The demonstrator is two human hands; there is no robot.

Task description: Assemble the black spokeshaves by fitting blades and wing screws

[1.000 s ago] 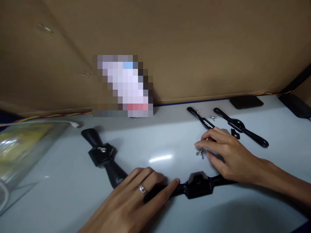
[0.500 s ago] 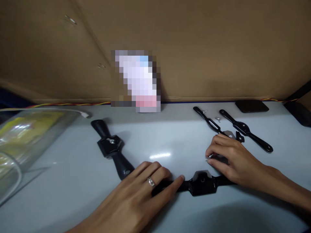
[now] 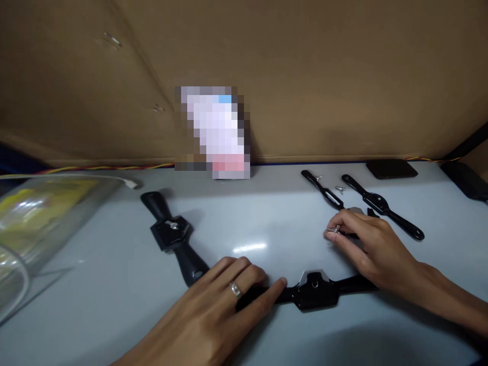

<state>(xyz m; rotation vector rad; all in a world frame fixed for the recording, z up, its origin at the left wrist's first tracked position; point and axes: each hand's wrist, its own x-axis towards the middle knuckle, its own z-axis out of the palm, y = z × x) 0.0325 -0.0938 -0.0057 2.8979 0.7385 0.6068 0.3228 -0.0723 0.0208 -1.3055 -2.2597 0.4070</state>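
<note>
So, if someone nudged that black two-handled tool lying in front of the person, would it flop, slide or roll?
The front tool is probably stiff, its glossy handles looking like coated metal. It might slide easily on the smooth, shiny table, though the left hand rests on one handle. Rolling seems unlikely, given its broad, flat-sided middle.

Your view is dim and slightly soft; white glare streaks the table [image 3: 114,300] below the pixelated panel [image 3: 217,129], with a broad, soft shadow farther below, rightward.
</note>
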